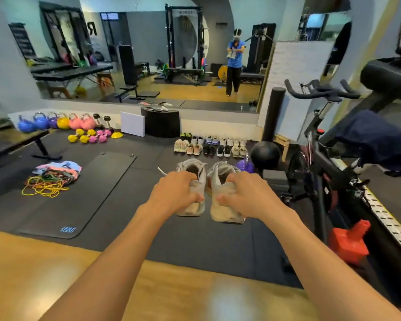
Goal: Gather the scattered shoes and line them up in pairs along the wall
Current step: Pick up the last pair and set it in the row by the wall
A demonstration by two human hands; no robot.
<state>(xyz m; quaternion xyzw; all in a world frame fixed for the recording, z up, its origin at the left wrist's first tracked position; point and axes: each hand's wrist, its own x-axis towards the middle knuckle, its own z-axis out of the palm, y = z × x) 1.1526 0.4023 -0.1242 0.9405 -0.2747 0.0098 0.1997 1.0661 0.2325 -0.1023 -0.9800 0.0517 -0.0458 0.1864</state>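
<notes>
Head view: left hand point(176, 191) curled round heel of grey shoe point(201, 181); right hand point(245, 195) gripped heel of second pale shoe point(220, 209) likewise; both shoes held side by side at frame centre, off floor, toes toward 12 o'clock; two rows of paired shoes point(220, 150) stood at 12 o'clock on black matting point(195, 239), below mirror point(148, 66); exercise bike point(322, 158) at 3 o'clock.
</notes>
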